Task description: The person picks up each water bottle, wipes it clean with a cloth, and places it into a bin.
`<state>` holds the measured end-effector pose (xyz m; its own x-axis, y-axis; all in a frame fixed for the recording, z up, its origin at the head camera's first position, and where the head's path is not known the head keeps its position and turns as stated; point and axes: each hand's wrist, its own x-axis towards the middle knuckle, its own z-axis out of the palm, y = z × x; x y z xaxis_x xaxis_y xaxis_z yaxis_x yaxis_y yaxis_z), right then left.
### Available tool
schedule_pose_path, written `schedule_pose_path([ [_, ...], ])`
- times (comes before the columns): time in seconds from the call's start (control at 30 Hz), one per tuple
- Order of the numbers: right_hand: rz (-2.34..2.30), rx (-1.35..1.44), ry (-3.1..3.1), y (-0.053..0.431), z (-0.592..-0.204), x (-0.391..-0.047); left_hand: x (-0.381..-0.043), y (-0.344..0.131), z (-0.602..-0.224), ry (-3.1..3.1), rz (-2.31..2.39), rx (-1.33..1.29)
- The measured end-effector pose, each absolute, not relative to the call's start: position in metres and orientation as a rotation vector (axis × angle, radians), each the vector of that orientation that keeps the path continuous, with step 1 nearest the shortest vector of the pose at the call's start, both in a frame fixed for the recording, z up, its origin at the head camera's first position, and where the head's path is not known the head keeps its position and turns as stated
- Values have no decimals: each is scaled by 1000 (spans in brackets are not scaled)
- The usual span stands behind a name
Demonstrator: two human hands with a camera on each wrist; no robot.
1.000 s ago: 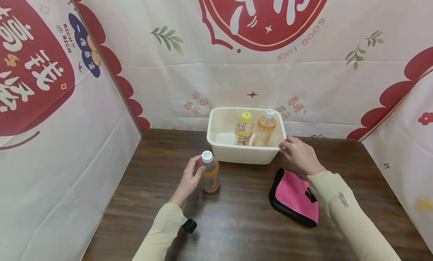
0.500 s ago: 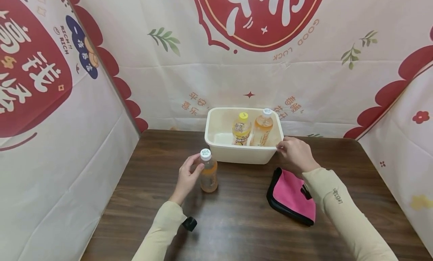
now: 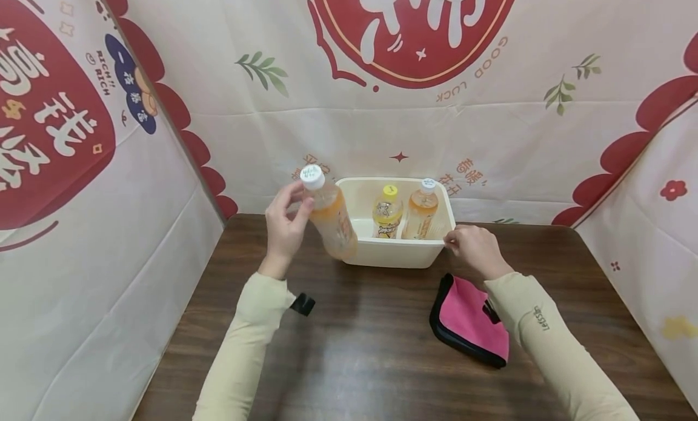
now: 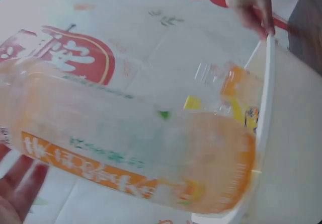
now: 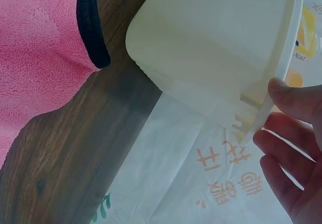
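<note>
My left hand [image 3: 285, 224] grips a clear bottle of orange drink [image 3: 332, 224] near its white cap. The bottle is raised off the table and tilted, its base overlapping the left front corner of the cream plastic bin [image 3: 392, 253] in the head view. In the left wrist view, the orange-labelled bottle [image 4: 126, 143] lies across the picture, base toward the bin's rim. My right hand [image 3: 475, 246] pinches the bin's right rim, thumb outside, as the right wrist view shows. Inside the bin stand a yellow-capped bottle [image 3: 388, 217] and a white-capped orange bottle [image 3: 422, 214], side by side on the right.
A folded pink cloth with black edging [image 3: 473, 318] lies on the brown wooden table [image 3: 349, 360], below my right forearm. Printed white fabric [image 3: 327, 112] hangs behind the bin and along both sides. The bin stands near the table's back edge.
My left hand has lifted the bottle from the table, up and forward to the bin's left side, tilting it. My right hand stays on the rim.
</note>
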<state>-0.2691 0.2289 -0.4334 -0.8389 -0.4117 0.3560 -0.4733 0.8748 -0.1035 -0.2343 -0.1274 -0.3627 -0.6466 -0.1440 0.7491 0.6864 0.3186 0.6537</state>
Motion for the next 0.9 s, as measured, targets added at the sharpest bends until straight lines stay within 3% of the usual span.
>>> schedule_pose_path([
  [0.2,262,668,-2718,229,-435,-269,-273,-115,-355,-1842,-1454,-390],
  [0.43,292,648,-2695,228,-437,-268,-308,-97,-381,-2029,-1449,-297],
  [0.9,301,636,-2649,227,-436,-266,-336,-72,-442,-2257,-1447,-125],
])
